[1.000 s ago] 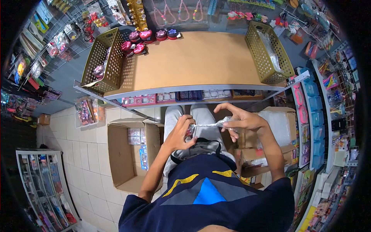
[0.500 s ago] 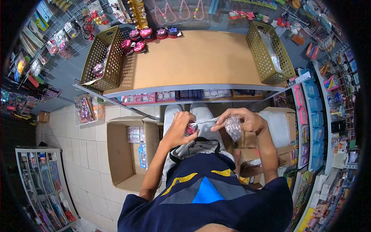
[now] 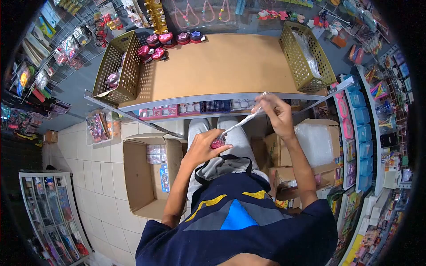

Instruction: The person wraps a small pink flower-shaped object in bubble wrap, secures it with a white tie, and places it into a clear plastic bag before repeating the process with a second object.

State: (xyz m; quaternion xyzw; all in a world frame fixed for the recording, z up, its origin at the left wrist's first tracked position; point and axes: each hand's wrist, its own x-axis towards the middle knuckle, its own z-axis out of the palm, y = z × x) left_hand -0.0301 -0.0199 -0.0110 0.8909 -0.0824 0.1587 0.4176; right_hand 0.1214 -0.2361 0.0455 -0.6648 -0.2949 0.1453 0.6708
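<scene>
Over my lap, my left hand (image 3: pixel 205 148) is closed round a small pink-red item (image 3: pixel 218 142) in clear plastic. A twisted strand of clear plastic (image 3: pixel 243 121) runs from that item up to the right. Its upper end is pinched in my right hand (image 3: pixel 276 114), raised near the shelf's front edge. Beyond my hands is the wooden shelf top (image 3: pixel 222 66), with several pink and dark flower-topped items (image 3: pixel 167 40) at its back left.
Perforated green baskets stand at the shelf's left (image 3: pixel 116 71) and right (image 3: pixel 308 57) ends. An open cardboard box (image 3: pixel 137 177) is on the floor to my left. More open cartons (image 3: pixel 326 133) sit at my right. Goods hang on the walls.
My right hand has moved up and away from my left hand, drawing the twisted plastic into a longer diagonal strand. My left hand still holds the pink-red item.
</scene>
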